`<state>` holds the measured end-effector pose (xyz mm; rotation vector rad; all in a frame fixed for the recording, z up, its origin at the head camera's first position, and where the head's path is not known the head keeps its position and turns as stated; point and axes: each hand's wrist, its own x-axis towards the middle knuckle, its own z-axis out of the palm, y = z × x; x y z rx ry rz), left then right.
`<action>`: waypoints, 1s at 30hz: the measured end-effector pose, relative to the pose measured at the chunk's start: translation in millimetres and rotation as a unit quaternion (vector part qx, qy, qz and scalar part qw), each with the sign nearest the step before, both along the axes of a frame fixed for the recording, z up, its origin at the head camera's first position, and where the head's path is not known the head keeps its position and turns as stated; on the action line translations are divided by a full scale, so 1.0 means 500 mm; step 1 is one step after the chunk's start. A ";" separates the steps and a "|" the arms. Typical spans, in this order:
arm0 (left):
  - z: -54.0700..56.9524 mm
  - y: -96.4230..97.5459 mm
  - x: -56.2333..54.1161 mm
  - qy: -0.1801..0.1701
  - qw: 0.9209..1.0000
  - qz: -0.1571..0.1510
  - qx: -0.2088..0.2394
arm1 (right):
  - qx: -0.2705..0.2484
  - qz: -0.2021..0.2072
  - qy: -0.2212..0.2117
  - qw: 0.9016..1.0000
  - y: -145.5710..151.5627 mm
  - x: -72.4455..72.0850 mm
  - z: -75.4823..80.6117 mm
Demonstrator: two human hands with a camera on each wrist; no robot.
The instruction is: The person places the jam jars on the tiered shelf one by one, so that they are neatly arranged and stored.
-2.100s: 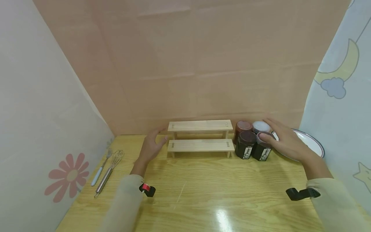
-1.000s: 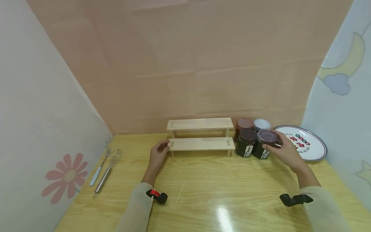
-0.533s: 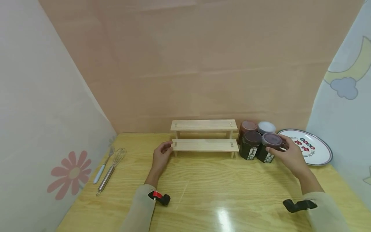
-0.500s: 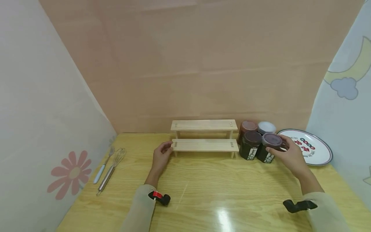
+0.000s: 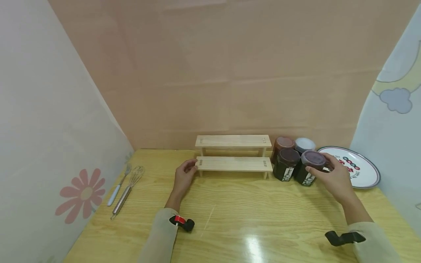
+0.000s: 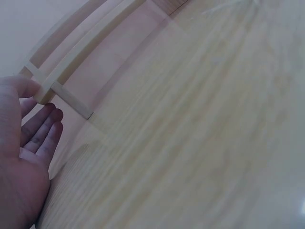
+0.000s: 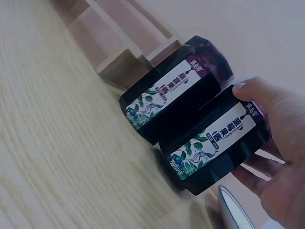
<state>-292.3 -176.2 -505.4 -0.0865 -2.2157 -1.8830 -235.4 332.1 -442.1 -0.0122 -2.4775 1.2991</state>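
A light wooden two-tier shelf [image 5: 234, 164] stands at the back middle of the table. At the left end of its lower board, my left hand [image 5: 183, 177] pinches the board, thumb above and fingers underneath in the left wrist view. My right hand [image 5: 337, 179] grips the front right jam jar [image 7: 214, 143] near its lid, thumb on the near side and fingers behind. This dark jar has a white label with blueberry pictures. Left of it stands a second dark jar [image 7: 171, 90]. Behind are a reddish-lidded jar [image 5: 284, 143] and a white-lidded jar [image 5: 305, 143], partly hidden.
An oval white plate [image 5: 368, 175] with a dark rim lies right of the jars, partly behind my right hand. At the table's left lie a fork [image 5: 119, 185] and a whisk [image 5: 126, 193]. Cloth walls [image 5: 210, 73] border the table at the back and sides.
My left hand has come in to the shelf's lower board and taken hold of it. My right hand has closed round the front right jar, which now stands slightly farther from its left neighbour.
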 end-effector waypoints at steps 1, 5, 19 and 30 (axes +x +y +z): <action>0.000 0.001 0.000 -0.001 1.000 0.000 0.000 | 0.000 -0.002 0.002 1.000 0.003 0.002 0.002; 0.001 0.002 0.000 -0.004 1.000 -0.001 0.002 | -0.014 0.000 -0.001 1.000 0.014 0.010 0.018; -0.004 -0.005 -0.002 -0.008 1.000 -0.007 0.003 | -0.005 -0.015 0.000 1.000 0.005 0.050 0.140; 0.003 -0.003 0.003 -0.004 1.000 -0.008 -0.005 | -0.007 -0.009 0.005 1.000 -0.054 0.031 0.205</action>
